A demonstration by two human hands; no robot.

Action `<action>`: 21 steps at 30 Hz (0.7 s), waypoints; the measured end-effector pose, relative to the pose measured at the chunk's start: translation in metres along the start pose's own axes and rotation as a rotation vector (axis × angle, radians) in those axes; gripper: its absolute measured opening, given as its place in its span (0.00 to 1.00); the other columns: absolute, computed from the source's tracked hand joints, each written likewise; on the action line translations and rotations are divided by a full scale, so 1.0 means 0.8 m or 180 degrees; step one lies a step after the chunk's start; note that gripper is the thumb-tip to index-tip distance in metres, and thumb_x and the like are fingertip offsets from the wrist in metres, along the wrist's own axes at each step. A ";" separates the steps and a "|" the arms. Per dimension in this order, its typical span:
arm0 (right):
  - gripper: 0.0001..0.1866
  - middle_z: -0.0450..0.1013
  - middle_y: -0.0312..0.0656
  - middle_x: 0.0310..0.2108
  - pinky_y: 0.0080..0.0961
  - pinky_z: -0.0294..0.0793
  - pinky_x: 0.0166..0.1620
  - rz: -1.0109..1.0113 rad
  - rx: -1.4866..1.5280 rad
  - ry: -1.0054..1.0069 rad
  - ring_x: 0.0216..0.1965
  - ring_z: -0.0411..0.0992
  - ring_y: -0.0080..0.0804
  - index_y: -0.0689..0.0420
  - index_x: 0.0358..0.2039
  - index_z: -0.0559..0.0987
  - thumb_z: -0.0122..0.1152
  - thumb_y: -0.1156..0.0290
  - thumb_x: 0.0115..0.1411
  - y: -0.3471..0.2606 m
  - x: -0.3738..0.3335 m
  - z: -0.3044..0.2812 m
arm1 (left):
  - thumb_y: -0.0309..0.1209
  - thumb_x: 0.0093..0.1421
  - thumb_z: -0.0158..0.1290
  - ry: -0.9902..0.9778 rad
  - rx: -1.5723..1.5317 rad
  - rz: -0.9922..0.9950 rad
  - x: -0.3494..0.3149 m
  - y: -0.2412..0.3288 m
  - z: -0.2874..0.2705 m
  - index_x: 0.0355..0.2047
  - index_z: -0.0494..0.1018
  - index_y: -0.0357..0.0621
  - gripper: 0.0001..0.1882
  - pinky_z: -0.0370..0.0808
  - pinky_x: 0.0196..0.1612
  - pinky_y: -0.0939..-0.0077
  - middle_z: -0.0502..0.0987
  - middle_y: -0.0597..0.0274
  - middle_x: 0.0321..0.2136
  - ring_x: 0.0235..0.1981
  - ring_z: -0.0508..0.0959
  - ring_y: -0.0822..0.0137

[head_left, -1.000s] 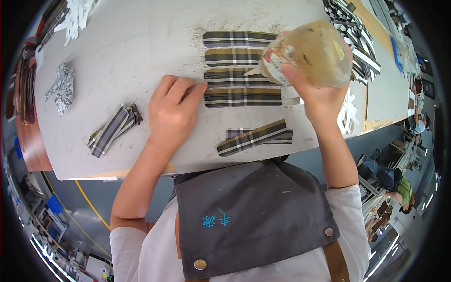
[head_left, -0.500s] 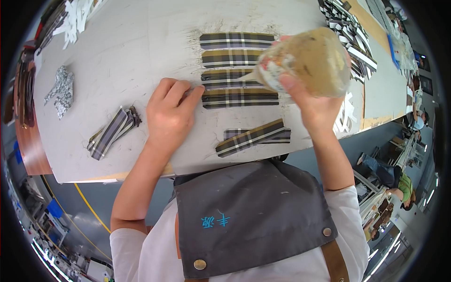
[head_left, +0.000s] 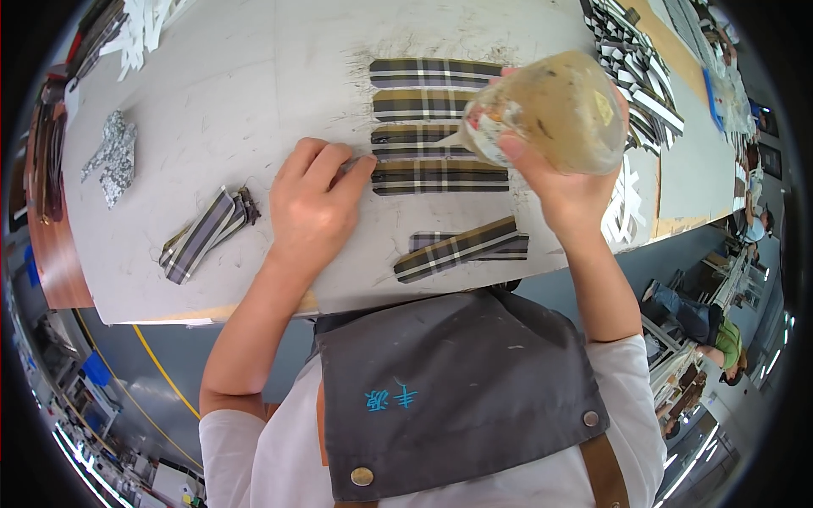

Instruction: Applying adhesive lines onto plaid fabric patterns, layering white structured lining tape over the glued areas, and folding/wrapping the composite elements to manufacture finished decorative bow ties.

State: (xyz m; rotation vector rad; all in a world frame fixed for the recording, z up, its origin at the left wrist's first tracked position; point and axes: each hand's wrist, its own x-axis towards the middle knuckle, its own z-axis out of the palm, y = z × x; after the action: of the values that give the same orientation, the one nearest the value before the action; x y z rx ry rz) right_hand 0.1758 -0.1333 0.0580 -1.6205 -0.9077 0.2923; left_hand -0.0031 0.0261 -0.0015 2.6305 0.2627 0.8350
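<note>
In my right hand (head_left: 555, 182) is a plastic squeeze bottle (head_left: 559, 118) with tan contents, tipped so its narrow nozzle points left over the third of several plaid fabric strips (head_left: 440, 176). These lie one below another on the table (head_left: 330, 93); dark, shiny lines run along the lower two. My left hand (head_left: 318, 190) rests at the left ends of those two, fingers curled, one tip touching the edge. Whether anything is pinched under it is hidden. Nearer me, two more plaid pieces (head_left: 461, 250) lie crossed.
A small plaid bundle (head_left: 203, 237) lies left of my left hand, and a speckled grey scrap (head_left: 113, 157) farther left. Black and white strips (head_left: 631, 76) are heaped at the far right, with white strips (head_left: 625, 207) below them. People work in the background at right.
The table and strips sit slightly farther right in the picture, with my left hand keeping its place against them. The bottle has shifted a little left relative to the strips.
</note>
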 end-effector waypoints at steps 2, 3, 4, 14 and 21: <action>0.43 0.69 0.51 0.50 0.34 0.73 0.54 0.0135 0.0009 0.0213 0.51 0.71 0.38 0.61 0.57 0.55 0.73 0.77 0.45 0.005 -0.006 -0.016 | 0.13 0.37 0.54 -0.0008 -0.0012 0.0020 0.000 0.000 -0.001 0.30 0.80 0.38 0.18 0.73 0.25 0.73 0.73 0.59 0.27 0.30 0.73 0.61; 0.47 0.67 0.47 0.48 0.30 0.74 0.52 0.0266 0.0028 0.0412 0.50 0.71 0.34 0.61 0.57 0.56 0.78 0.74 0.41 0.007 -0.008 -0.025 | 0.12 0.37 0.53 -0.0014 -0.0012 0.0027 0.001 -0.001 -0.001 0.30 0.80 0.38 0.18 0.72 0.25 0.73 0.73 0.59 0.27 0.30 0.73 0.61; 0.46 0.67 0.46 0.49 0.30 0.73 0.52 0.0246 -0.0260 0.0433 0.50 0.71 0.34 0.61 0.56 0.57 0.78 0.73 0.41 0.004 -0.010 -0.035 | 0.12 0.37 0.53 -0.0017 -0.0026 0.0047 0.001 -0.002 0.000 0.30 0.80 0.38 0.18 0.72 0.25 0.73 0.73 0.59 0.27 0.30 0.73 0.61; 0.33 0.68 0.59 0.52 0.42 0.69 0.58 0.0474 0.0293 0.0631 0.52 0.71 0.48 0.65 0.59 0.59 0.61 0.69 0.57 0.000 -0.004 -0.098 | 0.14 0.35 0.54 0.0001 -0.0033 0.0034 0.004 -0.006 -0.002 0.29 0.80 0.41 0.17 0.70 0.24 0.75 0.72 0.63 0.26 0.28 0.72 0.64; 0.32 0.72 0.47 0.45 0.26 0.74 0.50 0.0304 0.0613 0.0503 0.44 0.74 0.31 0.66 0.53 0.66 0.71 0.73 0.50 0.012 0.029 -0.033 | 0.15 0.38 0.55 -0.0076 0.0051 -0.0096 0.034 -0.021 0.010 0.31 0.81 0.43 0.18 0.72 0.28 0.75 0.71 0.65 0.26 0.27 0.71 0.66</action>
State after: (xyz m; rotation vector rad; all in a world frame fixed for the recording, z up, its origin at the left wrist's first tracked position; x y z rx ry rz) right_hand 0.2117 -0.1367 0.0629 -1.4879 -0.6627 0.3039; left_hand 0.0224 0.0469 -0.0007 2.6428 0.3032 0.7942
